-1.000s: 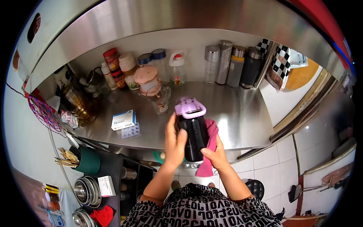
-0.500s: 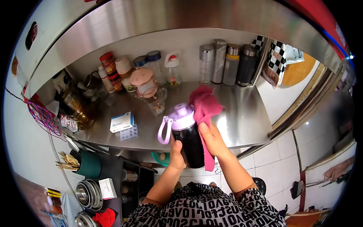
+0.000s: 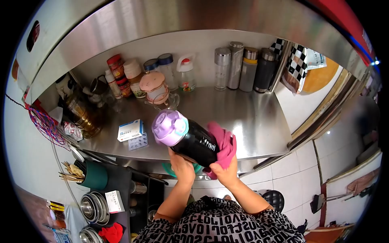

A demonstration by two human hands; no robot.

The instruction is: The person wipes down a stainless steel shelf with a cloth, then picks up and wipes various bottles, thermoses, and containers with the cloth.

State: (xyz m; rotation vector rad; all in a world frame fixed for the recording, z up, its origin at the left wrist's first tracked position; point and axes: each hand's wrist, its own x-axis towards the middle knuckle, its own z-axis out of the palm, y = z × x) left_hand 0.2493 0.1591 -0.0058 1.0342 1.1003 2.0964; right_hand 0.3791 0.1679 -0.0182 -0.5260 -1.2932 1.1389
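Note:
A black bottle (image 3: 199, 144) with a purple lid (image 3: 169, 127) is tilted, its lid toward the upper left, above the front of the steel shelf (image 3: 259, 121). My left hand (image 3: 182, 167) holds the bottle from below, near the lid end; part of its fingers is hidden behind the bottle. My right hand (image 3: 225, 171) grips a pink cloth (image 3: 225, 146) that is pressed against the bottle's base end. Light-coloured lettering shows on the bottle's side.
Behind the bottle stand a pink-lidded pitcher (image 3: 154, 87), jars (image 3: 132, 73) and a red-capped bottle (image 3: 186, 75). Several flasks (image 3: 248, 71) line the back right. A medicine box (image 3: 130, 130) and blister pack (image 3: 138, 141) lie left. A green container (image 3: 95, 174) holds sticks.
The bottle has gone from nearly upright to tilted, its lid swinging left. The cloth has moved from the bottle's upper right side down to its base end, with my right hand.

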